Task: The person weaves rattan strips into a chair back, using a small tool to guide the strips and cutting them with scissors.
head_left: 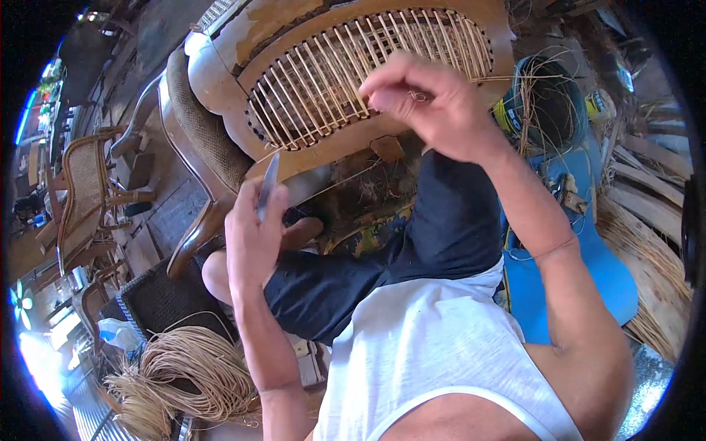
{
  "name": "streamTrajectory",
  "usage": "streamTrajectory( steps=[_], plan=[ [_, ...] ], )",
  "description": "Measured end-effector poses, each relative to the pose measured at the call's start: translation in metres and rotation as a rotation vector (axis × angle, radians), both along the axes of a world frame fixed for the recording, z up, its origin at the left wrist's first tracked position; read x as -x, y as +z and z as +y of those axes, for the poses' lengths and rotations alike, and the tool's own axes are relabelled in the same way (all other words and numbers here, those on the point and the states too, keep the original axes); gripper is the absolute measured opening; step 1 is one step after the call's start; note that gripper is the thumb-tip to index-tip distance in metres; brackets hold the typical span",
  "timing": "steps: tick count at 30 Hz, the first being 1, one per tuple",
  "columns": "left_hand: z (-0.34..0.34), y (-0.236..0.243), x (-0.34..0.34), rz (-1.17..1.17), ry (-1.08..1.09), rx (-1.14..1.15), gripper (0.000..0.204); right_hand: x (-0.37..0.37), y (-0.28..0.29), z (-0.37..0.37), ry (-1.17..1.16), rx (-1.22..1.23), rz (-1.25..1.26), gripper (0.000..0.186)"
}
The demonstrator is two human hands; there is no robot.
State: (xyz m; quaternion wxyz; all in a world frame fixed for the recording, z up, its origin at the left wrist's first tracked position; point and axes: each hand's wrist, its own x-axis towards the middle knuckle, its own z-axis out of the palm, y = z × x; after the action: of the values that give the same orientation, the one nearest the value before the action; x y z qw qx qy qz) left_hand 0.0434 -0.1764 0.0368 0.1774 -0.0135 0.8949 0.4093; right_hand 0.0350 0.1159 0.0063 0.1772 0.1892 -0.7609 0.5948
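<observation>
In front of me stands a wooden chair frame (220, 84) with an oval opening strung with pale cane strips (323, 84). My left hand (254, 228) is closed around a knife (269, 184), its narrow blade pointing up at the lower left edge of the oval. A thin loose strip end lies close to the blade's tip. Raised over the right half of the oval is my right hand (434, 106), its fingers curled and pinched together. A small curled loop (419, 95) shows against those fingers; what they hold is too small to name.
At the lower left lies a large coil of cane (195, 367) near a dark woven seat (169, 305). A blue mat (566, 272) spreads on the right, with a dark round container (548, 103) behind it and bundled cane strips (643, 257) alongside. Another chair (84, 176) stands far left.
</observation>
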Motion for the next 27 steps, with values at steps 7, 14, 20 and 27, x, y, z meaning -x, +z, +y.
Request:
streamTrajectory(
  steps=[7, 14, 20, 27],
  plan=[
    [0.081, -0.021, 0.059, 0.357, -0.355, 0.262, 0.029, 0.009, -0.040, 0.038, -0.350, -0.415, 0.037, 0.009],
    [0.116, -0.020, 0.066, 0.371, -0.412, 0.416, 0.033, 0.006, -0.054, 0.035, -0.406, -0.266, 0.019, 0.008],
    [0.124, -0.012, 0.068, 0.323, -0.463, 0.534, 0.035, 0.002, -0.052, 0.033, -0.431, -0.253, -0.042, 0.010],
    [0.128, 0.000, 0.069, 0.306, -0.497, 0.652, 0.035, 0.001, -0.053, 0.038, -0.393, -0.180, -0.096, 0.014]
  ],
)
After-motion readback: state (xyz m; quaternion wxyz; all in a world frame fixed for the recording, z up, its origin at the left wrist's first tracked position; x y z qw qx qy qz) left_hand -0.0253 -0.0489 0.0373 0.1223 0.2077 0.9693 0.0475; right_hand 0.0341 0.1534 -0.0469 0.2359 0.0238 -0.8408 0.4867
